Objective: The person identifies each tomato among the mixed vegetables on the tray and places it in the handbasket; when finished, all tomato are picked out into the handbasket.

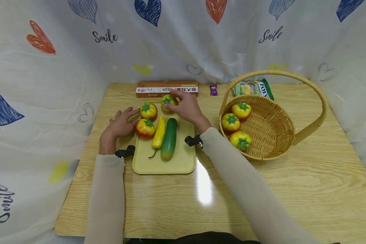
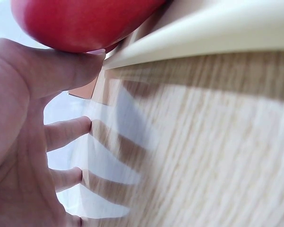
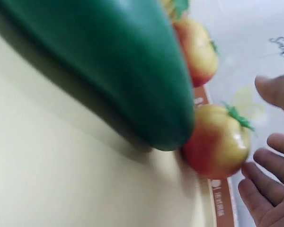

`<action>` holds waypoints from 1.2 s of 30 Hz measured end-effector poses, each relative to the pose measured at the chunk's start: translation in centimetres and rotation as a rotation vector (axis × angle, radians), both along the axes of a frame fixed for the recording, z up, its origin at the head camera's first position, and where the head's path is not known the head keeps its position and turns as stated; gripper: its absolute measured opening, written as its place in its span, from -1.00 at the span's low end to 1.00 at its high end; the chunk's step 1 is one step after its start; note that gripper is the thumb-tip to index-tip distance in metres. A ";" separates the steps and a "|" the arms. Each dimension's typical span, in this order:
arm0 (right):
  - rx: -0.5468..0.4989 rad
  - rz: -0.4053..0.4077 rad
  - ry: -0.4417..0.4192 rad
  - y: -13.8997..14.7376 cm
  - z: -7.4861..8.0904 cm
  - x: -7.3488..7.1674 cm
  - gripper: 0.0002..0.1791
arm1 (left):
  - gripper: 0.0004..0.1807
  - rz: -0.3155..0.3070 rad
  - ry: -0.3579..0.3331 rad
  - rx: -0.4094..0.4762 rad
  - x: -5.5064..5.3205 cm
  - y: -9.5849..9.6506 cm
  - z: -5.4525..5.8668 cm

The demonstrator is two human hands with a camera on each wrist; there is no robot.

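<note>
A pale yellow tray (image 1: pixel 183 159) holds a yellow pepper (image 1: pixel 159 134), a green cucumber (image 1: pixel 169 140) and three red-yellow tomatoes. My right hand (image 1: pixel 187 105) is over the back tomato (image 1: pixel 168 100), its fingers and thumb spread about it. In the right wrist view, those fingers extend loosely beside this tomato (image 3: pixel 217 142). At the tray's left edge is my left hand (image 1: pixel 120 124). Its thumb lies against the front tomato (image 1: pixel 145 128), and its index finger reaches the middle tomato (image 1: pixel 148 111). In the left wrist view, the other fingertips rest on the table.
To the right stands a wicker basket (image 1: pixel 288 118) with a tall handle and three tomatoes (image 1: pixel 231 122) inside. Behind the tray lies a pasta box (image 1: pixel 149 89). A small purple packet (image 1: pixel 213 90) and a green snack bag (image 1: pixel 263 88) are along the back edge.
</note>
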State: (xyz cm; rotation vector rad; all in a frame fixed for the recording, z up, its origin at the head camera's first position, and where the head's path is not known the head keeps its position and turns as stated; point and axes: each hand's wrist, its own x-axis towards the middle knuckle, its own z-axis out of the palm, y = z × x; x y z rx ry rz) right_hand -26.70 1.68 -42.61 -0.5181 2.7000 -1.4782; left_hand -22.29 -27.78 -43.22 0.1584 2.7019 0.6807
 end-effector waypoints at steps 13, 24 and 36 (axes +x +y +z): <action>0.093 -0.060 -0.030 -0.6 -1.8 -0.7 -0.29 | -0.36 -0.002 -0.008 0.008 0.0 0.3 -0.1; -0.153 -0.029 -0.026 2.6 2.9 5.9 -0.31 | -0.34 0.000 -0.013 -0.001 0.2 0.4 0.3; -0.258 0.114 -0.132 13.4 7.0 14.1 -0.46 | -0.33 -0.006 -0.019 0.017 0.3 0.5 0.5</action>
